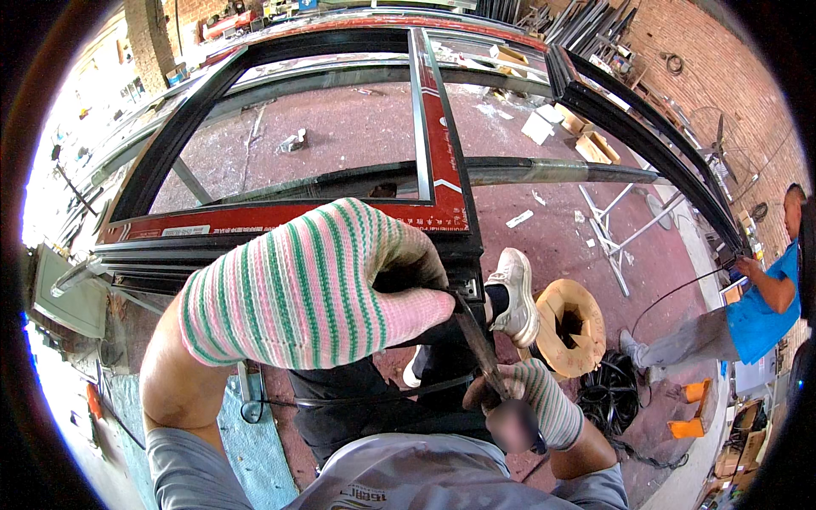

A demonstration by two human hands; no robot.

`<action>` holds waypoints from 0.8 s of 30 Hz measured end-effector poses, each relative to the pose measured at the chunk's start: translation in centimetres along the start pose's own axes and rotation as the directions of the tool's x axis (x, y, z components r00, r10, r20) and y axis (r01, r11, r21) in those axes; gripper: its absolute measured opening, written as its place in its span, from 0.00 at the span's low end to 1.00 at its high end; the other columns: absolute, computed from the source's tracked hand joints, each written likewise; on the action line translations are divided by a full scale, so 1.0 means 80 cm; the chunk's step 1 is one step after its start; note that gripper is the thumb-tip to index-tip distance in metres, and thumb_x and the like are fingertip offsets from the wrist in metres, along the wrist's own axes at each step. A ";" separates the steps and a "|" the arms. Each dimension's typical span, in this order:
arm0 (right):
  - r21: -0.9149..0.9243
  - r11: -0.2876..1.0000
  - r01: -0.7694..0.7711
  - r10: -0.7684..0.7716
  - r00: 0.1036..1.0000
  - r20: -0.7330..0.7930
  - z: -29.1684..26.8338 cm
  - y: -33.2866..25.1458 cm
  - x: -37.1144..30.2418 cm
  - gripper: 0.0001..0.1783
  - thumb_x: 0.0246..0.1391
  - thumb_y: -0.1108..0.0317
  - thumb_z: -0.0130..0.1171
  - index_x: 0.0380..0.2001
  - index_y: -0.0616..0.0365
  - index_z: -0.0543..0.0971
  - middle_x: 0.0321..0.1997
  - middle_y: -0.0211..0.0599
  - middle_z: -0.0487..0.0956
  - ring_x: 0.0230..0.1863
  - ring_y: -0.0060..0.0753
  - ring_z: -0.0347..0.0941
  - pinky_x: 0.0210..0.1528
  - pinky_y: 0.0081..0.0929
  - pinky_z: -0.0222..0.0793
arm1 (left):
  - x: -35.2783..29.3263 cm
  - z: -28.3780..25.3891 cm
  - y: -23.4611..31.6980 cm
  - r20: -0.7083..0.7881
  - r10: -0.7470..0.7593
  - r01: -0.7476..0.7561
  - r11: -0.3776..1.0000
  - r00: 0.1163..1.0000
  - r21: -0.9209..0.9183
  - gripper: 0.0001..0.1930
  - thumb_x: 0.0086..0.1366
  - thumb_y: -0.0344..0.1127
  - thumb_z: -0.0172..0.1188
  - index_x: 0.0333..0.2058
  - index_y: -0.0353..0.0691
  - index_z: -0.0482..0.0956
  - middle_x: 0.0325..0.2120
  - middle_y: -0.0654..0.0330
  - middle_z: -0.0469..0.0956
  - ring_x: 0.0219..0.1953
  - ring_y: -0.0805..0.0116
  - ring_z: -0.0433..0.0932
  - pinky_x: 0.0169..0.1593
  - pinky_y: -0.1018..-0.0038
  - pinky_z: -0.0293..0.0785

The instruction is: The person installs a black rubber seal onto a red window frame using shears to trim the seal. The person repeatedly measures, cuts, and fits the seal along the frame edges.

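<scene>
My left hand (306,285), in a pink, white and green striped knit glove, is closed at the near right corner of a black window frame (473,255). Its thumb and fingers pinch the upper end of a dark flat strip (478,340) against that corner. Lower down and to the right, my right hand (544,404), in a similar glove, is closed around the strip's other end. A blurred patch hides part of that grip. Red protective film (446,153) covers the frame's face. A thin black cord (365,398) crosses in front of my legs.
A second black frame (654,136) stands at right, where a person in a blue shirt (765,306) holds its end. On the floor lie a cardboard reel (552,327), a black coil (608,391), open boxes (595,146) and an orange object (690,412). A fan (718,140) stands far right.
</scene>
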State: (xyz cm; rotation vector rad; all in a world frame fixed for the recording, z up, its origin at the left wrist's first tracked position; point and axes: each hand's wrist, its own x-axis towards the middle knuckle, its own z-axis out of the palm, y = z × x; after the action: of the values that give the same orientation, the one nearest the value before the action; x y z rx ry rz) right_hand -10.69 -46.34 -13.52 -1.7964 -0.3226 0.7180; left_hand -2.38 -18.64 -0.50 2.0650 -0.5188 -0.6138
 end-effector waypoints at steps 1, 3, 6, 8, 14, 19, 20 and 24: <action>0.043 0.999 -0.022 0.022 1.000 -0.001 0.000 0.001 0.001 0.20 0.69 0.54 0.50 0.42 0.60 0.82 0.34 0.35 0.84 0.36 0.23 0.78 0.43 0.24 0.73 | -0.002 -0.001 -0.002 -0.001 0.019 -0.019 1.000 1.000 0.011 0.11 0.62 0.35 0.66 0.38 0.32 0.84 0.27 0.64 0.82 0.31 0.81 0.76 0.38 0.78 0.73; 0.100 0.994 -0.053 0.053 0.999 0.003 0.001 0.001 0.001 0.19 0.69 0.55 0.50 0.42 0.60 0.82 0.34 0.35 0.84 0.37 0.23 0.78 0.43 0.24 0.73 | -0.004 -0.003 -0.002 0.007 0.032 -0.032 0.999 0.999 0.020 0.11 0.62 0.35 0.66 0.38 0.32 0.83 0.27 0.64 0.82 0.31 0.80 0.75 0.38 0.78 0.73; 0.142 0.986 -0.084 0.083 0.996 0.008 0.002 0.001 0.001 0.20 0.69 0.54 0.51 0.42 0.61 0.82 0.35 0.35 0.84 0.37 0.23 0.78 0.44 0.25 0.73 | -0.004 -0.005 0.001 0.027 0.023 -0.024 0.999 0.999 0.032 0.11 0.63 0.35 0.65 0.39 0.32 0.83 0.27 0.63 0.82 0.32 0.80 0.75 0.39 0.78 0.73; 0.172 0.979 -0.108 0.110 0.994 0.002 0.002 0.001 -0.001 0.20 0.69 0.53 0.51 0.42 0.61 0.82 0.35 0.34 0.84 0.38 0.24 0.79 0.44 0.25 0.73 | -0.001 -0.005 0.005 0.034 0.030 -0.032 0.998 0.999 0.060 0.11 0.63 0.35 0.65 0.38 0.32 0.83 0.27 0.63 0.82 0.32 0.80 0.75 0.38 0.78 0.73; -0.060 0.992 0.110 -0.112 0.993 -0.024 0.006 -0.006 0.002 0.18 0.62 0.58 0.61 0.40 0.65 0.84 0.33 0.33 0.83 0.33 0.19 0.76 0.35 0.18 0.70 | -0.002 -0.005 -0.003 0.033 0.064 -0.065 0.997 0.997 0.046 0.11 0.63 0.35 0.64 0.38 0.31 0.83 0.27 0.63 0.81 0.32 0.80 0.76 0.39 0.77 0.73; 0.247 0.965 -0.092 0.087 0.996 0.031 0.008 0.003 0.005 0.14 0.63 0.67 0.56 0.41 0.69 0.83 0.30 0.35 0.82 0.30 0.21 0.76 0.33 0.19 0.71 | -0.002 -0.004 0.000 0.039 0.043 -0.044 0.999 0.998 0.022 0.11 0.63 0.35 0.64 0.38 0.32 0.83 0.27 0.63 0.81 0.32 0.79 0.76 0.39 0.77 0.73; 0.218 0.972 -0.082 0.076 0.996 0.037 0.008 0.002 0.005 0.14 0.64 0.68 0.55 0.41 0.69 0.83 0.29 0.36 0.81 0.29 0.22 0.76 0.32 0.19 0.71 | -0.002 -0.004 0.001 0.041 0.047 -0.048 0.999 0.998 0.024 0.11 0.63 0.35 0.64 0.38 0.32 0.83 0.27 0.63 0.81 0.33 0.79 0.76 0.39 0.77 0.73; 0.176 0.982 -0.074 0.065 0.996 0.054 0.008 -0.006 0.005 0.18 0.66 0.66 0.51 0.42 0.72 0.82 0.27 0.37 0.80 0.26 0.22 0.75 0.28 0.18 0.70 | -0.002 -0.006 0.001 0.047 0.053 -0.054 0.998 0.997 0.030 0.11 0.63 0.36 0.64 0.38 0.32 0.83 0.27 0.63 0.81 0.32 0.80 0.75 0.39 0.77 0.73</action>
State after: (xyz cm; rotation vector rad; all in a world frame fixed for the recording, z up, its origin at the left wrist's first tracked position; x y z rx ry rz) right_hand -10.73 -45.44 -13.34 -1.6298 -0.2211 0.8145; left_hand -2.27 -18.32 -0.16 2.0635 -0.6123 -0.6270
